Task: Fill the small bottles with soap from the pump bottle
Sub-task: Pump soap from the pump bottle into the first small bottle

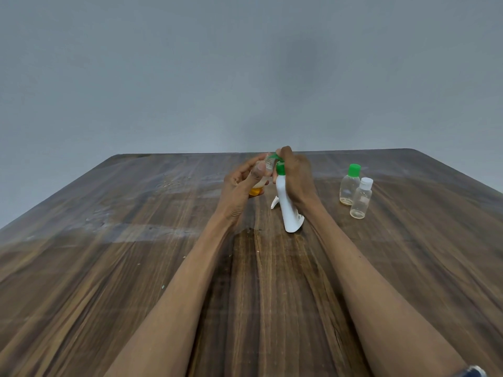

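The dark wood-grain counter carries everything, and your work sits mid-counter toward the far edge, likely to keep both forearms free over the near half.

Your right hand is on the tall white plastic pump bottle with the green pump head. The fingers wrap its upper body and a fingertip sits on top of the green head, so it looks set to press while also steadying the bottle. The bottle stands on its base, leaning a little toward your left hand, probably to bring the spout over the small bottle's mouth.

Your left hand holds the small clear plastic bottle with amber soap in its bottom, lifted off the counter. Thumb and fingers pinch its sides, and its open neck is up by the spout. Holding it raised saves aiming from the counter. It appears only part full, so this fill is mid-way.

A small white piece lies touching or just beside the pump bottle's left side; cannot tell what it is, maybe this bottle's cap.

Toward the right edge stand two more: a small clear bottle with a green cap and a small clear bottle with a white cap, just beside each other, capped, nearly empty, parked clear of your hands, likely waiting their turn.
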